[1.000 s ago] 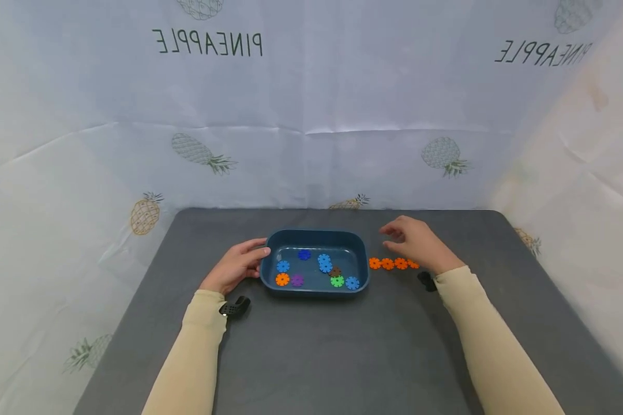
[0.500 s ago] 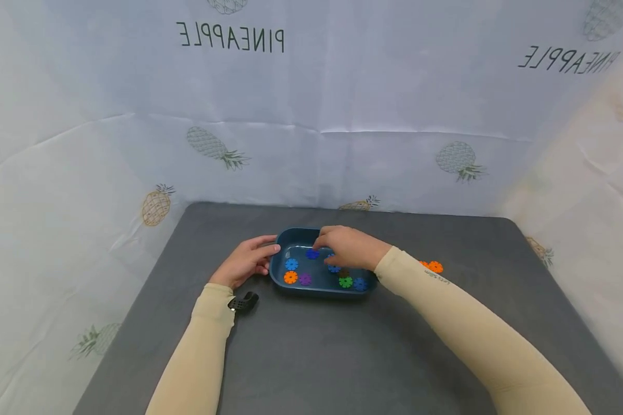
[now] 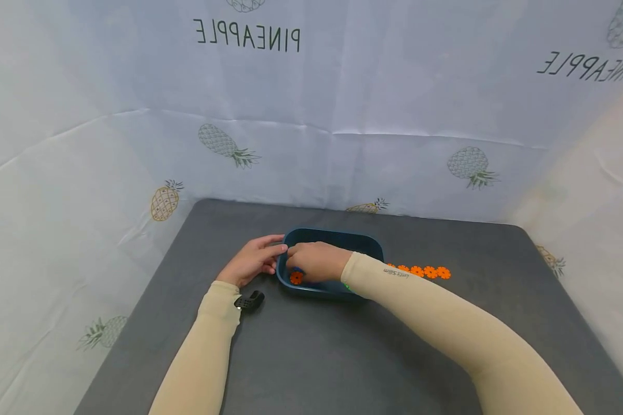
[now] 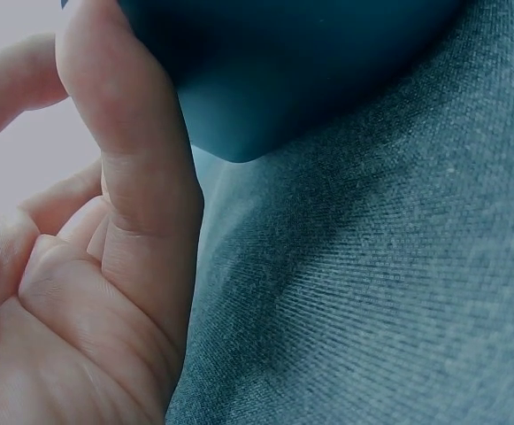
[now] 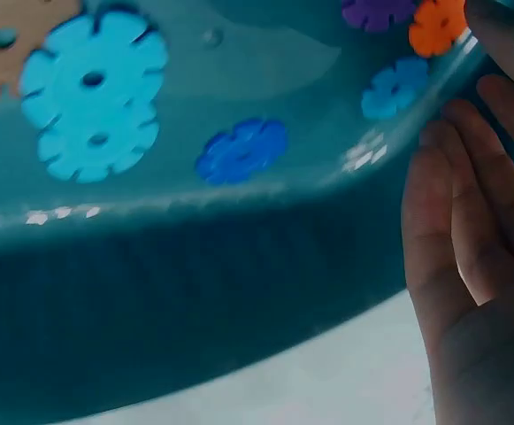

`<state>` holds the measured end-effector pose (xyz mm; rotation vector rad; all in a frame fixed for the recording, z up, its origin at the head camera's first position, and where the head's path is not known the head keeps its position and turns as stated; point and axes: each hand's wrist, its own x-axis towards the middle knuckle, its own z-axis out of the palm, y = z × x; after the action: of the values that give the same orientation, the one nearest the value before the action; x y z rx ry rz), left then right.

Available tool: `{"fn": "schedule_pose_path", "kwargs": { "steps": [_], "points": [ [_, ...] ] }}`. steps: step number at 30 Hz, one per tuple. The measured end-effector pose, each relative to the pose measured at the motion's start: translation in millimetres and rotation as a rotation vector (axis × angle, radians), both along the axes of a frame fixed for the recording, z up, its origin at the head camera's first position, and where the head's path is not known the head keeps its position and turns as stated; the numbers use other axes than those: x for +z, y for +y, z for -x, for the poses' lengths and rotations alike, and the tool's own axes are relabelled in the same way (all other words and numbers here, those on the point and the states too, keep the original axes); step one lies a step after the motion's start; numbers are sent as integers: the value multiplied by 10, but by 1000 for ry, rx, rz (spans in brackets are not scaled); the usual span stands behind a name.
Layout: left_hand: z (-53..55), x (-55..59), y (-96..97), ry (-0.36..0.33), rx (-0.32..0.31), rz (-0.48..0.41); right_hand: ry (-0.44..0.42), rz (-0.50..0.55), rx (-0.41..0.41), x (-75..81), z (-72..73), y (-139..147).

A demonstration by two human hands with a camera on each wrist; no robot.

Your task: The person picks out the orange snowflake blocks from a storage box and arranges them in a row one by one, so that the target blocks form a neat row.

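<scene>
My left hand [image 3: 251, 261] holds the left end of a dark blue tray [image 3: 337, 235], its thumb over the rim. In the left wrist view that thumb [image 4: 141, 168] lies against the tray wall. My right hand [image 3: 316, 261] reaches inside the tray at its left end, above an orange notched plastic disc [image 3: 296, 278]. In the right wrist view, its fairly straight fingers [image 5: 429, 221] are near a light blue disc [image 5: 394, 88] and the orange one. A purple disc [image 5: 379, 11] and a dark blue disc [image 5: 243, 150] lie there too. No disc shows between the fingertips.
Two overlapping light blue discs [image 5: 97, 97] and a brown disc [image 5: 9, 40] lie farther along the tray. A row of orange discs [image 3: 417, 271] lies on the grey table [image 3: 301, 357] right of it, partly behind my right sleeve [image 3: 436, 311]. A patterned cloth [image 3: 311, 167] hangs behind.
My right hand has moved left from above the orange row, across the tray, to its left end. The left hand stays at the tray's edge. The head view has shifted slightly.
</scene>
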<state>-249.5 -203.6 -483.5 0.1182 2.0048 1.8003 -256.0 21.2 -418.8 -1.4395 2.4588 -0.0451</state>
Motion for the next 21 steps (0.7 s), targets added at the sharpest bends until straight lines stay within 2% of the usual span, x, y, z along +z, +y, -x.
{"fn": "schedule_pose_path", "kwargs": {
  "steps": [15, 21],
  "points": [
    [21, -21, -17, -3, -9, -17, 39, 16, 25, -144, 23, -88],
    [22, -18, -1, -5, -2, -16, 13, 28, 10, -166, 43, -85]
  ]
}}
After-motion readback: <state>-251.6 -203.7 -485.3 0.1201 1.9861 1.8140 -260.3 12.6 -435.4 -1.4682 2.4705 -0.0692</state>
